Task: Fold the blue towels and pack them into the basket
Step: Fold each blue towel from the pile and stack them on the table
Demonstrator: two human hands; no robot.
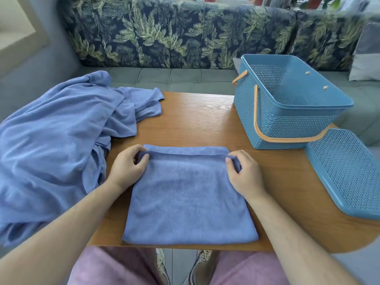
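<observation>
Folded towel (189, 198): flat on the near middle of the desk (195, 120), at least two layers; far edge of upper layer short of the lower layer's far edge, narrow strip showing beyond.
Grip, left hand (128, 165): closed in a pinch on the far-left corner of the upper layer.
Grip, right hand (244, 173): closed likewise on the far-right corner.
Risk 1: skewed fold if one corner travels ahead of the other; edges not flush now, so error likely carried into later folds.
Risk 2: lower layer dragged or wrinkled if caught in the pinch; soft pile, probably clings to itself.
Risk 3: near edge at the desk's near edge; pull toward the body could slide the towel off onto the lap.
Risk 4: towel heap (61, 145) spilling over the desk's left edge, near the left forearm; snag possible.
Basket (287, 124): far right of desk, upright, orange handle (256, 112) down on the near side; nothing visible inside, no towel packed yet.
Lid (345, 171): off, just beside the basket at the desk's right edge, apparently overhanging; knock from the right elbow could tip it.
Fit: fold looks too wide for tidy packing; further folding probably needed.
</observation>
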